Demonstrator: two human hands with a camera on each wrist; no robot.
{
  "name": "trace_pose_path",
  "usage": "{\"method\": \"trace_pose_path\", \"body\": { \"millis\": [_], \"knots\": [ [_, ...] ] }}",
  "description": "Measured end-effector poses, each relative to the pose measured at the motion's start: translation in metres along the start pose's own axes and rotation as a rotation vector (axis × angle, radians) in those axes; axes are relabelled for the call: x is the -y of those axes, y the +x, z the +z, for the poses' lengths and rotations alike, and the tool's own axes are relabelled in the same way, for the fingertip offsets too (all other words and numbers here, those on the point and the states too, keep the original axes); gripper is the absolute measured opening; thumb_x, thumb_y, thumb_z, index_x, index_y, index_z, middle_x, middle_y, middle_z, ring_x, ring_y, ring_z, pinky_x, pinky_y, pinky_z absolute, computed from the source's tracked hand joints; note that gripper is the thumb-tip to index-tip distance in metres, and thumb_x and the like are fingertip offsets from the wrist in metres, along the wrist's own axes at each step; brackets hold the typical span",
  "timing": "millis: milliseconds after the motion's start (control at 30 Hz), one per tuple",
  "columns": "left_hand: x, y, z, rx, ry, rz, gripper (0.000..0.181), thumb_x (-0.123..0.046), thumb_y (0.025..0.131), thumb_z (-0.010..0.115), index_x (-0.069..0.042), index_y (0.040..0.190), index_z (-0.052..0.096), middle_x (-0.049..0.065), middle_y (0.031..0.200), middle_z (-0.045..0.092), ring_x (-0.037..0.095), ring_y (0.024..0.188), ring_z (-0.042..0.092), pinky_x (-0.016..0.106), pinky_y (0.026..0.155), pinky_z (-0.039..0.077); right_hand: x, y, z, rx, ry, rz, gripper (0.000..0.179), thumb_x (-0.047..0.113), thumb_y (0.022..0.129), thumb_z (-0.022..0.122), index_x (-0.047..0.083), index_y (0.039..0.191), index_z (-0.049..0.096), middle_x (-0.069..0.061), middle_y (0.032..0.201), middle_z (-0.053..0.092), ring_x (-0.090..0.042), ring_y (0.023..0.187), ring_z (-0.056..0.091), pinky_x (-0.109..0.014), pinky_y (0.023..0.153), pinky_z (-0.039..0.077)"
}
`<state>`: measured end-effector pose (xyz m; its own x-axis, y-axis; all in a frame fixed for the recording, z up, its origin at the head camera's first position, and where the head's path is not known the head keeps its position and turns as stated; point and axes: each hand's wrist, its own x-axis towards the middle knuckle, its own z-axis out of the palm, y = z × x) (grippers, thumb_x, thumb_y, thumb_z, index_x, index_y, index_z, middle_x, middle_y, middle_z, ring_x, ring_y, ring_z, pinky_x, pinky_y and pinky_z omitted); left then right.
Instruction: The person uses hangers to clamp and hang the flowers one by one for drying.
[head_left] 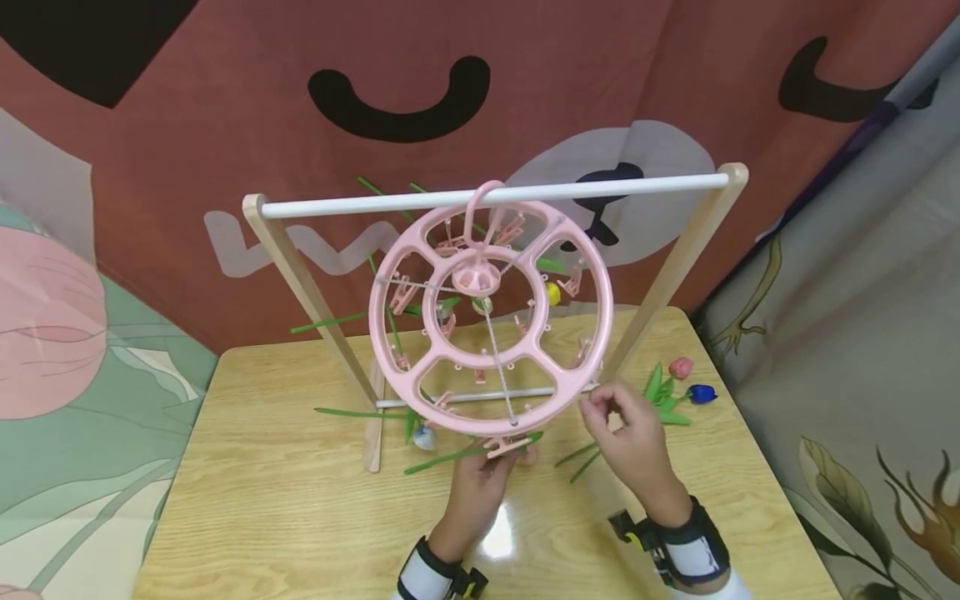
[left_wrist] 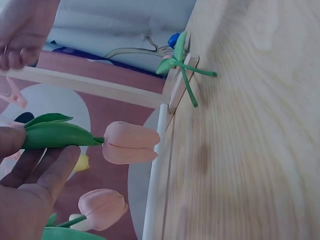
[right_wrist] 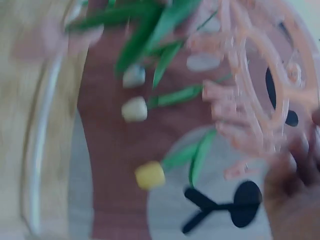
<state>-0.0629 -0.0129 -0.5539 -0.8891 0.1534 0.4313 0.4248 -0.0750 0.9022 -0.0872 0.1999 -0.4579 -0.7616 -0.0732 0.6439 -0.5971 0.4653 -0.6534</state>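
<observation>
A pink round clip hanger (head_left: 408,379) hangs by its hook from a white rod (head_left: 637,187), with small pink clips around it. My left hand (head_left: 480,492) is below its near rim, beside a pink clip (head_left: 510,446). In the left wrist view, thumb and fingers pinch a pink tulip (left_wrist: 131,142) by its green leaves and stem. My right hand (head_left: 633,437) is at the hanger's lower right rim, fingers curled, thumb and index tips close together; I cannot tell whether they grip the rim. The right wrist view is blurred.
Artificial tulips hang from the clips, including a yellow tulip (right_wrist: 150,175) and a white tulip (right_wrist: 135,109). Pink and blue tulips (head_left: 702,393) lie at the right of the wooden table (head_left: 247,500). Wooden posts (head_left: 678,258) hold up the rod, before a patterned cloth (head_left: 562,75).
</observation>
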Motion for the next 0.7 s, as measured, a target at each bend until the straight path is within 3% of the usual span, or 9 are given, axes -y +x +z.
{"method": "trace_pose_path", "body": {
  "millis": [67, 133, 233, 333, 500, 700],
  "knots": [
    [0.001, -0.002, -0.002, 0.000, -0.011, 0.017, 0.034, 0.004, 0.099, 0.062, -0.007, 0.131, 0.066, 0.016, 0.118, 0.072, 0.037, 0.094, 0.074, 0.042, 0.084, 0.065, -0.004, 0.008, -0.007, -0.093, -0.093, -0.097, 0.018, 0.003, 0.089, 0.070, -0.008, 0.102, 0.063, -0.017, 0.090, 0.061, -0.016, 0.078, 0.056, -0.014, 0.072, 0.048],
    [0.003, -0.003, -0.003, 0.003, -0.015, 0.036, 0.038, 0.008, 0.097, 0.062, -0.007, 0.132, 0.065, 0.015, 0.120, 0.071, 0.038, 0.094, 0.074, 0.043, 0.084, 0.065, -0.006, 0.020, -0.014, -0.124, -0.212, -0.201, 0.033, 0.016, 0.096, 0.067, -0.010, 0.115, 0.061, -0.027, 0.107, 0.060, -0.029, 0.089, 0.059, -0.018, 0.083, 0.046],
    [0.003, -0.005, -0.004, 0.001, 0.005, 0.050, 0.041, 0.012, 0.095, 0.062, -0.004, 0.133, 0.065, 0.016, 0.124, 0.069, 0.031, 0.098, 0.075, 0.041, 0.085, 0.065, -0.004, 0.039, -0.021, -0.081, -0.395, -0.337, 0.039, 0.028, 0.106, 0.056, -0.002, 0.129, 0.065, -0.032, 0.136, 0.054, -0.045, 0.115, 0.056, -0.035, 0.107, 0.043],
    [0.002, -0.006, -0.007, -0.006, 0.030, 0.030, 0.038, 0.012, 0.094, 0.064, -0.002, 0.129, 0.067, 0.016, 0.124, 0.070, 0.024, 0.102, 0.075, 0.039, 0.087, 0.064, -0.001, 0.052, -0.026, -0.015, -0.497, -0.405, 0.033, 0.025, 0.107, 0.052, 0.004, 0.124, 0.070, -0.025, 0.149, 0.053, -0.049, 0.134, 0.050, -0.056, 0.117, 0.039],
    [0.000, -0.007, -0.014, -0.018, 0.093, 0.011, 0.031, 0.010, 0.094, 0.065, -0.001, 0.122, 0.070, 0.014, 0.119, 0.074, 0.020, 0.108, 0.074, 0.035, 0.093, 0.062, 0.002, 0.053, -0.031, 0.048, -0.530, -0.417, 0.032, 0.025, 0.107, 0.050, 0.003, 0.113, 0.072, -0.019, 0.144, 0.062, -0.045, 0.141, 0.049, -0.077, 0.111, 0.036],
    [0.001, -0.009, -0.024, -0.040, 0.075, 0.016, 0.036, 0.013, 0.093, 0.065, 0.004, 0.127, 0.067, 0.018, 0.127, 0.072, 0.018, 0.121, 0.069, 0.035, 0.095, 0.059, 0.009, 0.046, -0.033, 0.077, -0.507, -0.469, 0.027, 0.023, 0.102, 0.051, 0.005, 0.101, 0.071, -0.022, 0.122, 0.069, -0.048, 0.131, 0.056, -0.083, 0.102, 0.037]
  ]
}}
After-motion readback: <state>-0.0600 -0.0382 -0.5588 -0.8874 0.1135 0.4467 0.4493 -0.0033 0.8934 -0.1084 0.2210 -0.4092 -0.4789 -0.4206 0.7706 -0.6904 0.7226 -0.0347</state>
